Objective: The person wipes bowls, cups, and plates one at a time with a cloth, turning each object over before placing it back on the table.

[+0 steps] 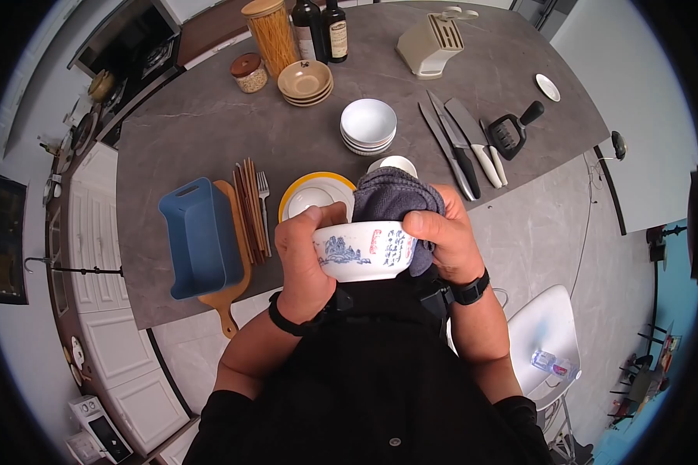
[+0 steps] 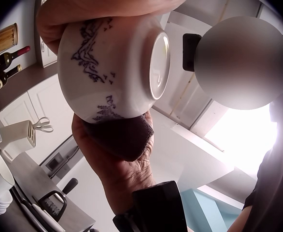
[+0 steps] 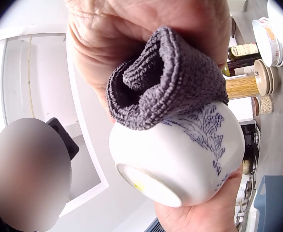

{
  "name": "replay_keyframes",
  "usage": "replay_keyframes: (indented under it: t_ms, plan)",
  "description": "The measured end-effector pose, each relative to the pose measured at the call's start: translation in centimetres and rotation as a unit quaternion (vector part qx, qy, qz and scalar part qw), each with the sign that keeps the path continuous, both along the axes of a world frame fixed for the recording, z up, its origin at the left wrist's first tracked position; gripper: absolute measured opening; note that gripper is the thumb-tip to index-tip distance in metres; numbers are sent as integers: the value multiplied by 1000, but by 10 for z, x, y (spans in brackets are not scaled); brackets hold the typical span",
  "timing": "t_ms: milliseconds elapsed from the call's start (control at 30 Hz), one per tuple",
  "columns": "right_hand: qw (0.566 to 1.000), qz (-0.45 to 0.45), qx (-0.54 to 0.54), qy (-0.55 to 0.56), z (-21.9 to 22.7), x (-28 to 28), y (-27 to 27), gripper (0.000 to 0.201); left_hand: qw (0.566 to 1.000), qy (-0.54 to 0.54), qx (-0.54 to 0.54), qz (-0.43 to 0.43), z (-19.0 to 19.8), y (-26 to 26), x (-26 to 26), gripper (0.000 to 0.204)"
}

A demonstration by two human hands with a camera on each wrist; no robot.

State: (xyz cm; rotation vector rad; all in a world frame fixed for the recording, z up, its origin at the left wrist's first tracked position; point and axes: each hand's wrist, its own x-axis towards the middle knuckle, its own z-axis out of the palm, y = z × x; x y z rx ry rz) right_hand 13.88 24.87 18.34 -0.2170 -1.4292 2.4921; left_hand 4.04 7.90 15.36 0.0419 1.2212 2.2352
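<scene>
A white bowl (image 1: 357, 252) with a blue landscape and writing is held up in front of the body, between both hands. The left hand (image 1: 302, 260) grips its left side. On the other side, the right hand (image 1: 454, 240) holds a dark grey cloth (image 1: 395, 195) against the bowl, thumb at the rim. In the right wrist view the folded cloth (image 3: 168, 79) lies between the palm and the bowl's wall (image 3: 180, 154), whose foot ring shows. The left wrist view shows the bowl (image 2: 107, 72) tilted, with the cloth (image 2: 122, 137) under the right hand.
White bowls (image 1: 368, 124) and tan bowls (image 1: 305, 81) stand in stacks. Yellow-rimmed plate (image 1: 315, 177) lies behind the bowl; blue basket (image 1: 202, 240), cutting board (image 1: 226, 306), chopsticks (image 1: 250, 209) and fork are left. Knives (image 1: 461, 147) and a knife block (image 1: 430, 46) stand right and back.
</scene>
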Motion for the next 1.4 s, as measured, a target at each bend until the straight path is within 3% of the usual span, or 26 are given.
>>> replay_keyframes:
  t_ms: [533, 633, 800, 867, 933, 1033, 1400]
  plan:
    - [1000, 7, -6, -6, -2, -2, 0, 32, 1000, -6, 10, 3, 1, -1, 0, 47]
    - [1000, -1, -8, -7, -2, -3, -1, 32, 999, 31, 0, -10, -10, -3, -3, 40]
    - [1000, -2, -1, -15, 0, -5, -4, 32, 975, 211, -73, -8, -44, -10, -8, 25]
    - [1000, 11, 1, -7, 0, -4, -2, 30, 980, 190, -60, -7, -43, -9, -7, 30]
    - [999, 33, 2, 9, -2, -4, 0, 25, 998, 68, -7, 9, -14, -1, -3, 47]
    - [999, 35, 7, 9, -3, -4, 1, 25, 998, 53, -3, 40, -7, 3, 3, 45]
    - [999, 34, 8, 14, 2, -4, 0, 23, 996, 73, 51, -33, 8, 1, 4, 29]
